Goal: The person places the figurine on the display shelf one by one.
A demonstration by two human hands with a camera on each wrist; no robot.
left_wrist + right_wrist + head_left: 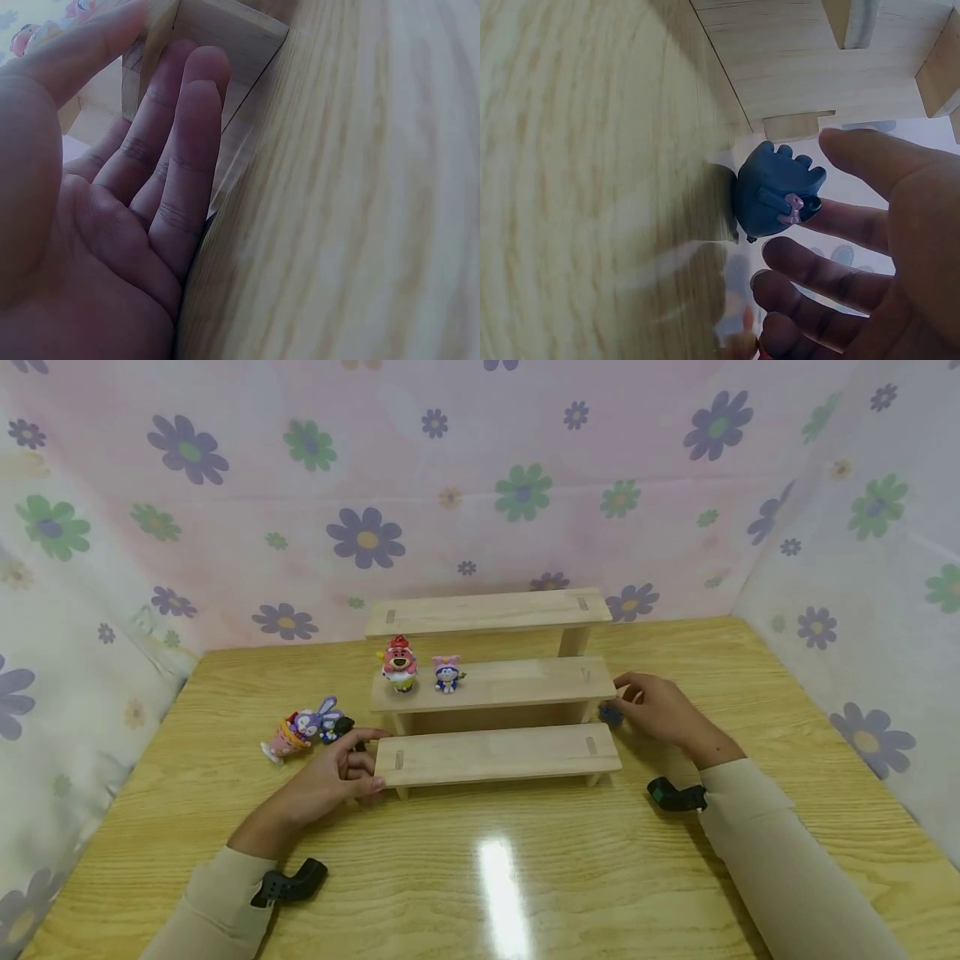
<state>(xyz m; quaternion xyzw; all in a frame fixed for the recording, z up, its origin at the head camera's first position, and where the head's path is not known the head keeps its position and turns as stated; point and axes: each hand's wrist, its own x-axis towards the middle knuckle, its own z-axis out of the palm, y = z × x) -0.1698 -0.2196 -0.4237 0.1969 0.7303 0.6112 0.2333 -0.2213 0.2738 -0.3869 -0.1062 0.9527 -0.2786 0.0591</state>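
A three-step wooden display stand [495, 756] stands on the table. My left hand [330, 781] grips the left end of its lowest step, thumb at the front edge; in the left wrist view its fingers [187, 165] reach beside and under the board. Beyond the stand's right end, my right hand [660, 710] is around a small blue figurine [776, 187] on the tabletop. Its thumb stands apart from the figurine, and the index finger passes behind it; whether they touch, I cannot tell. A red-and-pink bear figurine [400, 666] and a small pink-hatted figurine [447, 675] sit on the middle step.
Left of the stand, a purple rabbit-eared figurine [288, 733] lies on the table, beside a dark-topped figurine [341, 727] partly hidden by my left hand. A flowered cloth [465, 510] hangs behind and at both sides of the wooden table [585, 877].
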